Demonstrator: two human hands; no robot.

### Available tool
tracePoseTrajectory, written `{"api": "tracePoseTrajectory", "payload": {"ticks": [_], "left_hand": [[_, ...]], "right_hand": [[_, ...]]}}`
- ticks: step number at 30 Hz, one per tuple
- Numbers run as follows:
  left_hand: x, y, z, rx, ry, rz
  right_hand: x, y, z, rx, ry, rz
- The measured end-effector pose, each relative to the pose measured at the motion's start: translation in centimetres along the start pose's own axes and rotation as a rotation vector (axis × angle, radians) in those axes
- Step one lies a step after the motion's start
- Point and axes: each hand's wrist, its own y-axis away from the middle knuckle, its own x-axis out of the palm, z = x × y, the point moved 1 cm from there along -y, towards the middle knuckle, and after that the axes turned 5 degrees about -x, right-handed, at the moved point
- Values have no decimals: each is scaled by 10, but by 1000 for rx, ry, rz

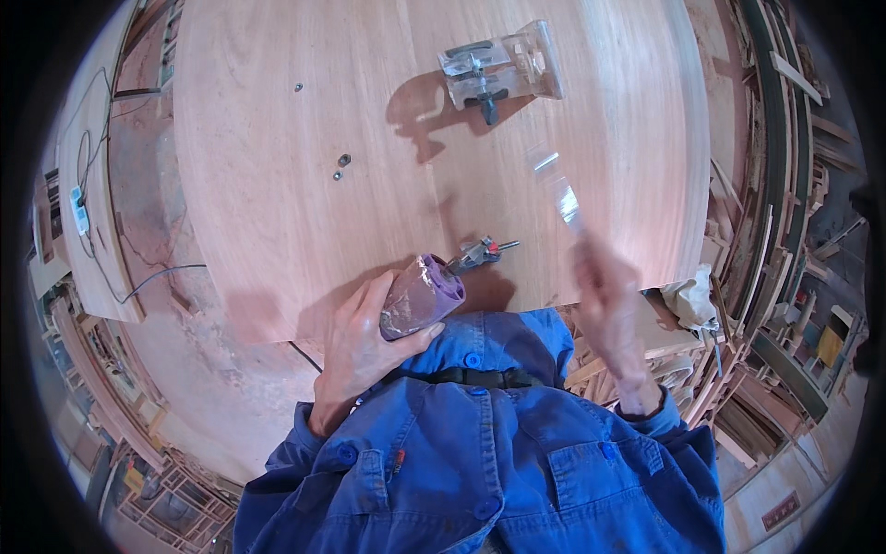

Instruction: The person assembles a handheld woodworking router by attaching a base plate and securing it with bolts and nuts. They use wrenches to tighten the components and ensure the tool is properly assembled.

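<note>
My left hand (pixel 355 337) is closed around the purple, scuffed body of a trim router (pixel 411 309), tilted so its shaft end points up and right. From that end sticks a router bit (pixel 482 252) with a red part and a thin metal tip. My right hand (pixel 604 286), smeared by motion, grips a shiny flat metal tool (pixel 565 198) whose exact kind is blurred. It reaches away over the board, apart from the router. Farther off lies a clear plastic router base (pixel 498 69) with dark wing screws.
A large wooden board (pixel 277 203) spans the bench before me. Small dark metal nuts (pixel 343 161) lie on its left part. A black cable (pixel 138 286) runs at the left beside a power strip (pixel 79 210). Wood offcuts (pixel 757 415) and a cloth bag (pixel 690 297) are at the right.
</note>
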Motion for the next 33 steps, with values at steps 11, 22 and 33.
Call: {"api": "tracePoseTrajectory", "payload": {"ticks": [11,22,33], "left_hand": [[0,-6,-3,31,-8,10],[-2,-12,-1,72,19,21],[-7,-18,-11,69,270,114]], "right_hand": [[14,-1,7,69,-2,-68],[36,-22,-57,-227,550,-28],[79,-19,22,274,-1450,343]]}}
